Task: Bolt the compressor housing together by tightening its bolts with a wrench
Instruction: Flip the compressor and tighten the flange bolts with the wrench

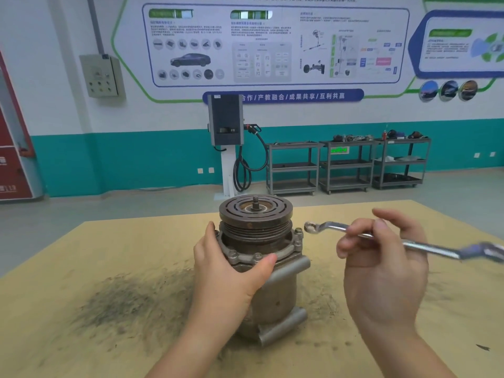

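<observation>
A grey metal compressor housing [281, 293] stands upright on the table, with a dark grooved pulley [255, 211] on top. Several bolts ring its flange; one bolt [299, 231] sits at the right side. My left hand [226, 266] grips the housing's left side just under the flange, thumb across the front. My right hand [384, 257] holds a silver offset ring wrench [425, 248] by the middle of its shaft. The wrench's ring end [311, 227] hovers just right of the right-side bolt, apart from it. The far end of the wrench is blurred.
The tan table [114, 274] carries a dark dirty smear left of the housing. Its far edge runs behind the pulley. Beyond it stand a charging post [225, 143] with a cable and three grey shelf carts [346, 165] against the teal wall.
</observation>
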Available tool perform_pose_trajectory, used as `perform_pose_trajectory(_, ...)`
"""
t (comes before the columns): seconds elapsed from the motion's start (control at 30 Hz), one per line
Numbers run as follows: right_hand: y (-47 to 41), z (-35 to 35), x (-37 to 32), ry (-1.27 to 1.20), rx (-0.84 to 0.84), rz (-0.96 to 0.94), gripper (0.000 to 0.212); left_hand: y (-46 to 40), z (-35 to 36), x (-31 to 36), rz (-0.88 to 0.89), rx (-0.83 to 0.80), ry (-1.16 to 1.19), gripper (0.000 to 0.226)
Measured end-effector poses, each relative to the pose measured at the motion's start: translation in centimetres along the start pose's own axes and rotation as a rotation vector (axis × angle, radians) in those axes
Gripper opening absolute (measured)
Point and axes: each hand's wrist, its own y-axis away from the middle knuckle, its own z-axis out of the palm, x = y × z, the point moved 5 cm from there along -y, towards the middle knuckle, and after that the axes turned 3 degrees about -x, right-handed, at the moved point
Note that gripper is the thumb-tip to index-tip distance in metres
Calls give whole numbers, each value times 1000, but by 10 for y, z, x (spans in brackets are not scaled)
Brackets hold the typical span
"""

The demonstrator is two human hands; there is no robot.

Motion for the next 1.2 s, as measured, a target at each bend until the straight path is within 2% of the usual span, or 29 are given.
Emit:
perform_pose_trajectory(0.1, -6, -6, 21, -144, 54, 302, 21, 17, 16, 11, -2, 147, -22, 130)
perform_pose_trajectory(0.17, -4, -4, 30, -179, 45, 406, 21, 26, 19, 12, 36, 205, -57, 130)
perform_pose_trajectory(0.23, -2, -1, 32, -187, 17, 433, 20, 27, 12, 7, 115, 259, -85, 118)
perform_pose_trajectory(0.33, -1, 3, 32, -174, -49, 433, 18, 10, -9, -3, 160, 299, 57, 91)
perform_pose_trajectory(0.4, 0, 5, 33, -154, -79, 442, 17, -10, -22, -8, 142, 167, 124, 87)
perform_pose_trajectory(0.5, 0, 8, 34, -133, -118, 486, 16, -28, -27, -14, 150, -190, 221, 99)
perform_pose_trajectory(0.6, -3, 9, 34, -99, -147, 523, 15, -32, -23, -20, 149, -309, 246, 92)
perform_pose_trajectory(0.7, -3, 12, 31, -59, -162, 458, 16, -32, -21, -22, 145, -305, 268, 86)
perform_pose_trajectory(0.9, 18, 18, 21, 10, -154, 158, 27, -31, -22, -21, 112, -293, 285, 88)
perform_pose_trajectory(1.0, 26, 22, 17, 90, -154, 46, 25, -31, -23, -20, 104, -280, 268, 97)
perform_pose_trajectory(1.07, 27, 23, 16, 113, -155, 53, 24, -29, -24, -19, 91, -269, 270, 100)
perform_pose_trajectory(1.13, 19, 21, 14, 46, -131, 111, 14, -24, -24, -18, 82, -226, 257, 95)
perform_pose_trajectory(1.2, -3, 8, 11, -56, -24, 171, 13, -18, -24, -17, 66, -157, 236, 90)
